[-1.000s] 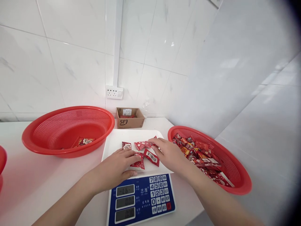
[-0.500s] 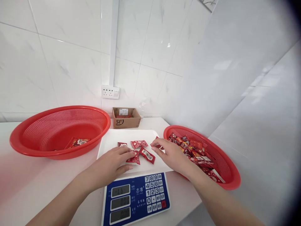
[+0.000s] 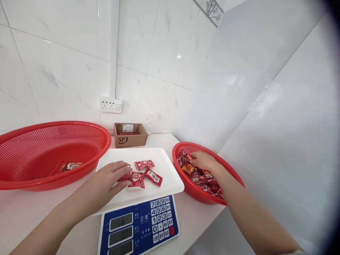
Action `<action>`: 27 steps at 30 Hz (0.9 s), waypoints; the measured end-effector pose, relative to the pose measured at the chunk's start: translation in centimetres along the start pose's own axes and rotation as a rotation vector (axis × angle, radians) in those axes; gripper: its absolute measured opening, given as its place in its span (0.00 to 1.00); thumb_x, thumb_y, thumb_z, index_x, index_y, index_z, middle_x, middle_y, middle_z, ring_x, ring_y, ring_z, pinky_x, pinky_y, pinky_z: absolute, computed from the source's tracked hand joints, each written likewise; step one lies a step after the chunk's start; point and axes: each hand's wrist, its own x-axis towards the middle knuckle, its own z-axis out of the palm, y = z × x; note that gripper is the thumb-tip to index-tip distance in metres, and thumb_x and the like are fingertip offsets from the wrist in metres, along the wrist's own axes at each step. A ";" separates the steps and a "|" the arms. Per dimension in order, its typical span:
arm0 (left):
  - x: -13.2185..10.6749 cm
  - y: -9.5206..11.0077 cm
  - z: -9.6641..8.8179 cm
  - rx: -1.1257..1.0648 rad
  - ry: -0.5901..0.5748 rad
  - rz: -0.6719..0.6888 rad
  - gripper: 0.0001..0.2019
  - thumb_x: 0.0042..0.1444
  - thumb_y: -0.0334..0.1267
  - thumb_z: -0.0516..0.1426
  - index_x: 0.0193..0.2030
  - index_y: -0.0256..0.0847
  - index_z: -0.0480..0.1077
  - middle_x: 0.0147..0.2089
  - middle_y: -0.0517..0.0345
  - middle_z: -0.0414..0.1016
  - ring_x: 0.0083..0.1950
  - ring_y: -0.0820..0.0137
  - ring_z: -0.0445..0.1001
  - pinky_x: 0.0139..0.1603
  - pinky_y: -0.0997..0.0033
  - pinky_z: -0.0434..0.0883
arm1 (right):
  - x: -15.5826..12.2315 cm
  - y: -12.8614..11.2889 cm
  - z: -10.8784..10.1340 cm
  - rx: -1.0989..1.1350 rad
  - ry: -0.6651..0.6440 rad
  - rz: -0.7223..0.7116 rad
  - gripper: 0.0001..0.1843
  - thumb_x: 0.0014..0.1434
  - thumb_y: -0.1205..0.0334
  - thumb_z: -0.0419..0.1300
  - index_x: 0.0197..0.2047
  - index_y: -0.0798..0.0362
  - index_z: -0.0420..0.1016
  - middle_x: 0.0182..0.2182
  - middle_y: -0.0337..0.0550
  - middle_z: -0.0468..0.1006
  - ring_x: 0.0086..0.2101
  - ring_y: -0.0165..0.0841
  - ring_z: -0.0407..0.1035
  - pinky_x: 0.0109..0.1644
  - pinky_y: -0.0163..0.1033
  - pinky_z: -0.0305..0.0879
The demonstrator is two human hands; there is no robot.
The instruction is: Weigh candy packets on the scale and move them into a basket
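Taking the scale's white pan [image 3: 163, 157] as the centre of the dial, a wide red basket [image 3: 79, 141] stands on the table [image 3: 195, 209] between nine and ten o'clock, a red packet with a pale printed patch [image 3: 70, 166] lying inside it. At about nine o'clock, the left hand [image 3: 107, 180] reaches over the pan's edge, its fingers loosely bent over a partly hidden red packet [image 3: 126, 175]; whether they grasp it or only rest there, I cannot tell. Beyond the pan, a wall socket [image 3: 111, 105] shows at eleven, and an open cardboard box [image 3: 132, 141] sits between eleven and twelve, something red within.

Just right of the left fingers lies a red and white packet [image 3: 137, 180]; a white-spotted one [image 3: 144, 164] lies near twelve and a red one with a pale label [image 3: 154, 177] towards three, all on the pan. The scale's blue keypad panel [image 3: 138, 226] faces six o'clock.

At three, a second red basket [image 3: 233, 179] holds a heap of packets [image 3: 193, 174]. The right hand [image 3: 204, 161] dips into its upper part, fingers against the heap; their tips are hidden, so I cannot tell whether they clasp anything.
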 end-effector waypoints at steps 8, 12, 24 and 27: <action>0.0 0.5 0.1 0.011 -0.056 -0.005 0.21 0.60 0.51 0.47 0.55 0.49 0.69 0.59 0.52 0.68 0.59 0.54 0.67 0.57 0.51 0.66 | 3.4 -2.1 4.5 0.118 -0.098 -0.157 0.30 0.59 0.56 0.58 0.62 0.53 0.57 0.54 0.53 0.68 0.49 0.41 0.67 0.52 0.50 0.63; 0.2 0.3 0.3 0.001 -0.063 -0.020 0.21 0.60 0.52 0.48 0.55 0.50 0.69 0.60 0.53 0.68 0.59 0.55 0.66 0.57 0.51 0.66 | 3.8 -0.9 4.8 0.172 -0.043 -0.149 0.19 0.62 0.57 0.56 0.54 0.53 0.66 0.51 0.48 0.70 0.46 0.37 0.68 0.51 0.50 0.65; -0.1 0.2 0.0 -0.025 -0.064 -0.039 0.20 0.60 0.49 0.48 0.55 0.50 0.69 0.59 0.56 0.68 0.59 0.56 0.66 0.56 0.52 0.66 | 5.1 1.0 5.6 0.154 -0.058 0.031 0.19 0.62 0.57 0.56 0.54 0.53 0.65 0.51 0.48 0.69 0.46 0.37 0.68 0.49 0.49 0.67; 0.0 0.2 -0.1 -0.030 -0.067 -0.035 0.20 0.60 0.50 0.48 0.55 0.51 0.69 0.59 0.56 0.69 0.59 0.56 0.67 0.57 0.52 0.66 | 5.7 1.3 5.8 0.101 -0.158 0.059 0.18 0.61 0.57 0.56 0.54 0.54 0.66 0.50 0.47 0.69 0.45 0.37 0.68 0.47 0.49 0.68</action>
